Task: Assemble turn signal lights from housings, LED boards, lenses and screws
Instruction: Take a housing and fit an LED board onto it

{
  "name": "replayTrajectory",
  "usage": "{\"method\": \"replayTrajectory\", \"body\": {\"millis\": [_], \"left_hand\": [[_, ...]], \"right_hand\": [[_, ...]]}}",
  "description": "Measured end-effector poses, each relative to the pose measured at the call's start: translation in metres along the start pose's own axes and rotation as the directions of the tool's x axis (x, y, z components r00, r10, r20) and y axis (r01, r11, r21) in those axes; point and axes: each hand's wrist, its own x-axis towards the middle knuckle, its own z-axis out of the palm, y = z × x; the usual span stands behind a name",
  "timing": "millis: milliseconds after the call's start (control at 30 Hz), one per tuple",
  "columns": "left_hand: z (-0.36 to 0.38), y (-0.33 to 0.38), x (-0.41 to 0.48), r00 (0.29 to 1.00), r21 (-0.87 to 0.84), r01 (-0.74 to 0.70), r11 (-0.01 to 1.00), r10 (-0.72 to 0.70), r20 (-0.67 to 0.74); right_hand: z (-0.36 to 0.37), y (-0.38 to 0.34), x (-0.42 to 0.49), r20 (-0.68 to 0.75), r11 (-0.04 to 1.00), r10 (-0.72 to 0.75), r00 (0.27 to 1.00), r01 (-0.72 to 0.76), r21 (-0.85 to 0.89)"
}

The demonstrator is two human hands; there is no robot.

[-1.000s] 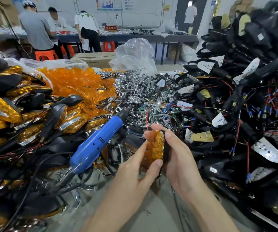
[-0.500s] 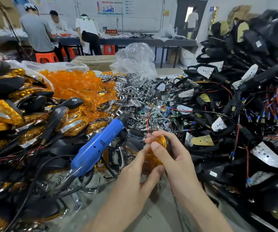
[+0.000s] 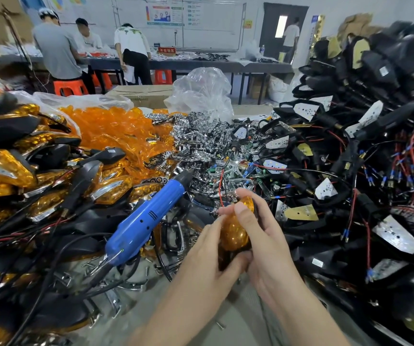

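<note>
The grey worktop (image 3: 238, 323) is bare only in a strip nearest the person. On the right, a high heap of black housings (image 3: 345, 78) takes up that whole side, tangled with red and black wires and showing pale LED boards (image 3: 325, 189) here and there. On the left lies a heap of finished lights (image 3: 9, 168) with amber faces and black bodies. Behind it, a clear bag holds loose amber lenses (image 3: 116, 126), and just beside that a mound of chrome reflectors (image 3: 201, 141) spreads toward the middle. A crumpled plastic bag (image 3: 201, 93) stands behind the chrome parts. A blue electric screwdriver (image 3: 146, 221) rests tilted on the left heap, its tip pointing up and away.

Near the middle, over the bare strip, both hands hold one turn signal (image 3: 231, 233) between them, amber lens facing up. The left hand (image 3: 208, 260) cups it from the left and below, thumb curled against its near end. The right hand (image 3: 268, 245) wraps it from the right, its fingers (image 3: 244, 216) bent over the top of the lens. A thin red wire (image 3: 221, 193) rises from the far end of the piece.
</note>
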Motion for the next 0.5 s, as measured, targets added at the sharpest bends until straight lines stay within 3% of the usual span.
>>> {"method": "replayTrajectory", "body": {"millis": [100, 300, 500], "left_hand": [[0.001, 0.001, 0.001, 0.997, 0.052, -0.023, 0.998, 0.026, -0.066], [-0.001, 0.007, -0.002, 0.998, -0.033, -0.004, 0.999, 0.002, -0.066], [0.001, 0.011, -0.004, 1.0, 0.176, -0.023, 0.984, 0.023, 0.003]], "right_hand": [[-0.001, -0.002, 0.002, -0.034, 0.991, 0.018, 0.999, -0.014, 0.13], [-0.007, 0.0, 0.008, -0.101, 0.985, 0.035, 0.994, -0.017, 0.175], [-0.003, 0.008, 0.017, -0.176, 0.928, 0.108, 0.978, -0.037, 0.37]]}}
